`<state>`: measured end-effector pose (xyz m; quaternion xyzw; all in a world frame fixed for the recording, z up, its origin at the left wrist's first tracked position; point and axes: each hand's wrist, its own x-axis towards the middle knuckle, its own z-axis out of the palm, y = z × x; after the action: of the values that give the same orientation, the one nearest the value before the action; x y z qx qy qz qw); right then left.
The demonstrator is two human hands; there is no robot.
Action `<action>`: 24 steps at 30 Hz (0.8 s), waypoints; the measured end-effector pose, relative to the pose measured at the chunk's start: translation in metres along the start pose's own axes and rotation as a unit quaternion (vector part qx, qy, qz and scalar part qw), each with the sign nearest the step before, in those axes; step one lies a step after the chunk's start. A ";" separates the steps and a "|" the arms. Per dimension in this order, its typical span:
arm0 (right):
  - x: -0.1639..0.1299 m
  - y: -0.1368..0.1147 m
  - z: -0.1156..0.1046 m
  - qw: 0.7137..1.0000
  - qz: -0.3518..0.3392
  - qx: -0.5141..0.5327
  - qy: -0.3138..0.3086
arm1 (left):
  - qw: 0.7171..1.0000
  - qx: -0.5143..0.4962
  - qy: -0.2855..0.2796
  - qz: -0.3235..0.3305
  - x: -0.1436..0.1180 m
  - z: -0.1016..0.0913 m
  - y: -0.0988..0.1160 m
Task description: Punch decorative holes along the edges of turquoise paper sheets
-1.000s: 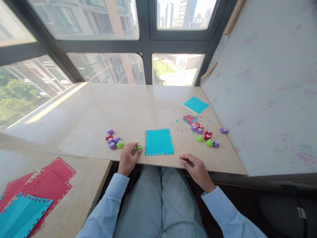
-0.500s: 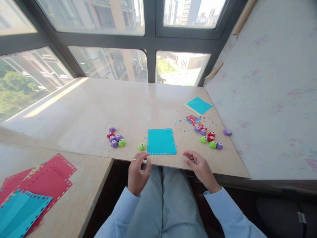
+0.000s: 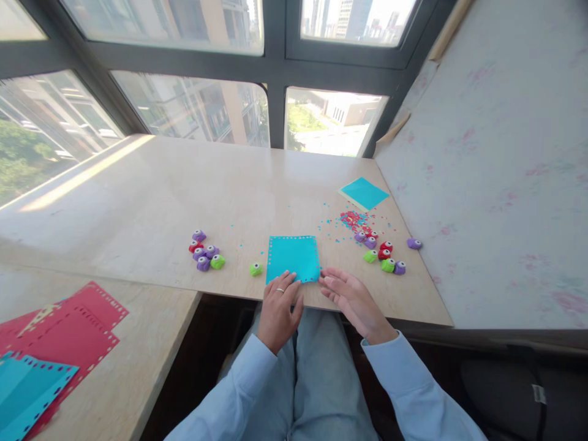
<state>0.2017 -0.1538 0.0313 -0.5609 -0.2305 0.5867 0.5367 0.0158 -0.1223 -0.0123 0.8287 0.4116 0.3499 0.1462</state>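
Both hands are sitting at the near edge of the table (image 3: 138,202) now. The left hand (image 3: 279,306) is lying palm down with fingers spread and loose, its fingertips touching the near left corner of the blue sheet (image 3: 293,258). The right hand (image 3: 350,295) is resting just right of the sheet's near right corner, fingers stretched out and relaxed, gripping nothing; whether they are actually touching the paper is hard to tell. The sheet is lying flat in the middle near the table edge, with small holes running along its border. A green punch (image 3: 256,269) is sitting alone just left of it. Further left, a cluster of punches (image 3: 203,253) is bunched together, and on the right another group (image 3: 381,251) is scattered beside a pile of confetti (image 3: 351,219), too small to make out singly. Far right, a second blue sheet (image 3: 364,193) is lying flat. On the near left, red and blue sheets (image 3: 50,343) are running out of the picture.
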 end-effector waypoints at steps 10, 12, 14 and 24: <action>0.036 -0.016 0.016 0.984 0.041 -0.170 0.011 | 0.998 -0.063 0.000 -0.008 -0.002 -0.004 -0.003; 0.039 -0.016 0.014 0.981 0.038 -0.187 0.019 | 0.995 -0.094 0.020 -0.017 0.000 -0.009 -0.001; 0.040 -0.014 0.011 0.982 0.034 -0.185 0.021 | 0.991 -0.117 0.059 -0.023 0.002 -0.017 -0.001; 0.041 -0.014 -0.002 0.975 0.044 -0.209 0.066 | 0.991 0.014 0.066 -0.115 0.025 -0.055 -0.072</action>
<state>0.2170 -0.1139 0.0267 -0.7081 -0.2872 0.5098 0.3952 -0.0536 -0.0608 0.0002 0.7530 0.5178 0.3787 0.1464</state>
